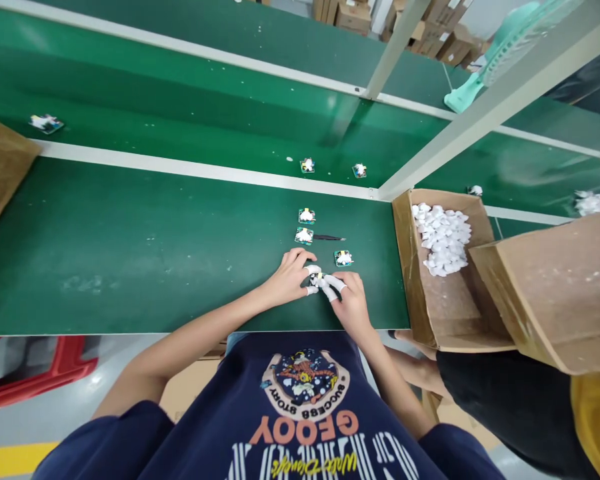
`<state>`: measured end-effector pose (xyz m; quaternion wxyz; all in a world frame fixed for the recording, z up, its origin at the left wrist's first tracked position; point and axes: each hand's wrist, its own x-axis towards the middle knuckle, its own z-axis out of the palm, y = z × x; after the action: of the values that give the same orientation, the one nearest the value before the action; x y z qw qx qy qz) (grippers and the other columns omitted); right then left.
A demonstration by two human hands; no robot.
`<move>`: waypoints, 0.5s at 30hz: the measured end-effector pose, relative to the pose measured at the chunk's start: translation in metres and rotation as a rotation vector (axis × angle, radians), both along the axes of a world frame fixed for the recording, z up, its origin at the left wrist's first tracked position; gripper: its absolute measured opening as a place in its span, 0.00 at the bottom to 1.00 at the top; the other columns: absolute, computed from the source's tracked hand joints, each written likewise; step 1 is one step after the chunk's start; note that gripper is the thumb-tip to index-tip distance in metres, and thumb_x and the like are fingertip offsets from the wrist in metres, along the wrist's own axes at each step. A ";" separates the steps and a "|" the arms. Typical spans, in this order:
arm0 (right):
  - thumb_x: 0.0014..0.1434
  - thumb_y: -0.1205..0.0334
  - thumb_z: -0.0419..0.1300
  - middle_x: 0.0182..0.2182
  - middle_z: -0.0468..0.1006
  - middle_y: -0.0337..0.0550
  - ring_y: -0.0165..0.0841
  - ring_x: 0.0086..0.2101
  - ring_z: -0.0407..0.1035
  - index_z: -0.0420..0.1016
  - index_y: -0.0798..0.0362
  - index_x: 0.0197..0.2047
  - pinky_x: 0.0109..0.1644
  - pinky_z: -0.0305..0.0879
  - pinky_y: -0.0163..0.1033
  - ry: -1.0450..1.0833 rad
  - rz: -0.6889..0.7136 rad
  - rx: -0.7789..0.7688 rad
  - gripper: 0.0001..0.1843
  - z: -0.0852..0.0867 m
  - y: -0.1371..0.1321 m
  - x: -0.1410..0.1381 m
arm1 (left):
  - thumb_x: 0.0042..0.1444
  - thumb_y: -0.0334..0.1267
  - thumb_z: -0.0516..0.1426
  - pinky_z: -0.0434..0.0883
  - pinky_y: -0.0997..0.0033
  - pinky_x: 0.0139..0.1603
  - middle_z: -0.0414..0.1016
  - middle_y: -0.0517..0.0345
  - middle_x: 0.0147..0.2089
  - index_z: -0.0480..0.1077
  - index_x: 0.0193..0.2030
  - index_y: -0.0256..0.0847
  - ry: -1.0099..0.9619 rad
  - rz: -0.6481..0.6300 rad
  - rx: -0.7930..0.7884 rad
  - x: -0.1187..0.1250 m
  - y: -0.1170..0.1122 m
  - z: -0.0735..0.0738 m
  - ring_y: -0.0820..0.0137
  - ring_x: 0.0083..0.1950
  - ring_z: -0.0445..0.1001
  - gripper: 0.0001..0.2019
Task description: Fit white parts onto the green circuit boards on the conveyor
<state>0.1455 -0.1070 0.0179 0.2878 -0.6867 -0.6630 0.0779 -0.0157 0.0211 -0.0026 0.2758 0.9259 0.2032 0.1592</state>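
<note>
My left hand (291, 277) and my right hand (349, 303) meet on the green table (130, 247) just in front of me. Both wear white finger cots and pinch one small white part with a yellow bit (319, 280) between their fingertips. Three finished small boards with white pieces lie just beyond: one (343, 258) to the right of my fingers, two others (304, 235) (307, 215) stacked in a column farther back. Black tweezers (330, 237) lie beside them.
An open cardboard box (430, 313) with several white parts stands at the right, with another tilted box (555, 293) next to it. A co-worker's arm (420, 367) reaches in at lower right. More small boards (307, 165) (359, 171) sit on the belt behind a white rail. A brown box (0, 167) is at the left edge.
</note>
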 end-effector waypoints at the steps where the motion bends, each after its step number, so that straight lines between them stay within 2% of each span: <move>1: 0.65 0.62 0.54 0.43 0.75 0.49 0.41 0.45 0.64 0.74 0.51 0.49 0.47 0.64 0.47 -0.033 0.014 -0.022 0.12 -0.001 0.001 -0.002 | 0.55 0.42 0.61 0.60 0.51 0.57 0.62 0.47 0.58 0.70 0.49 0.39 0.003 0.001 0.002 0.000 0.000 0.000 0.55 0.60 0.54 0.16; 3: 0.66 0.61 0.53 0.44 0.74 0.50 0.42 0.44 0.64 0.75 0.52 0.49 0.46 0.63 0.47 -0.064 0.024 -0.072 0.13 0.000 0.002 -0.002 | 0.56 0.42 0.60 0.60 0.51 0.57 0.62 0.47 0.58 0.70 0.49 0.39 0.011 0.004 0.004 0.000 -0.001 0.000 0.54 0.60 0.54 0.15; 5: 0.66 0.58 0.52 0.40 0.74 0.49 0.40 0.40 0.65 0.77 0.51 0.47 0.43 0.64 0.44 -0.010 0.001 -0.140 0.14 0.001 0.005 0.000 | 0.56 0.42 0.59 0.59 0.50 0.58 0.62 0.47 0.58 0.70 0.49 0.39 0.020 0.008 -0.007 0.000 -0.002 0.001 0.54 0.60 0.54 0.15; 10: 0.61 0.50 0.56 0.25 0.68 0.37 0.31 0.24 0.63 0.73 0.52 0.47 0.31 0.61 0.36 0.242 -0.072 -0.386 0.17 -0.002 0.024 0.010 | 0.57 0.40 0.58 0.59 0.48 0.58 0.61 0.46 0.58 0.70 0.47 0.40 0.034 -0.011 -0.048 -0.002 -0.002 0.006 0.53 0.61 0.54 0.13; 15: 0.59 0.50 0.58 0.22 0.69 0.35 0.31 0.22 0.63 0.73 0.51 0.43 0.28 0.59 0.35 0.157 -0.004 -0.519 0.15 -0.005 0.032 0.016 | 0.55 0.39 0.60 0.59 0.49 0.59 0.62 0.45 0.58 0.70 0.43 0.37 0.006 -0.010 -0.020 -0.003 0.000 0.004 0.53 0.61 0.54 0.11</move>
<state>0.1611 -0.0745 0.0131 0.1525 -0.7305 -0.5953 0.2977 -0.0189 0.0213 0.0018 0.2850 0.9246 0.2011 0.1532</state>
